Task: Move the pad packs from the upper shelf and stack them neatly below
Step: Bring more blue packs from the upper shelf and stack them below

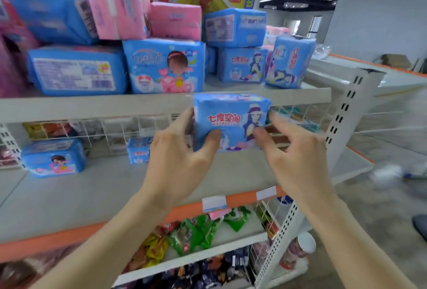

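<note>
Progress looks early, judging by how the packs are spread across the two shelves. At the far left of the pale grey lower shelf (pixel 69 196) lies one soft blue plastic pad pack with a cartoon girl on its front (pixel 53 158), and further in, just behind the person's left hand (pixel 178 150), a second small blue pack (pixel 138 150) sits partly hidden; these two stand apart, not stacked, so the neat pile below is not yet formed. Above them, the cream-edged upper shelf (pixel 92 106) remains crowded from left to right: a wide blue pack showing its printed back label (pixel 76 71), a blue pack with a child's face (pixel 164 66), two pink packs piled higher (pixel 115 1), and further blue packs toward the right end (pixel 290 62). In the middle, in front of the upper shelf's edge, a blue pack with red lettering and a purple-haired figure (pixel 231 122) is held between both hands: the left hand has its thumb on the front and its fingers curled round the left side, while the right hand (pixel 298 150) pinches the right side with its thumb on the front and the other fingers spread. Most of the job seems left, since many packs are still to come down and be stacked.
</note>
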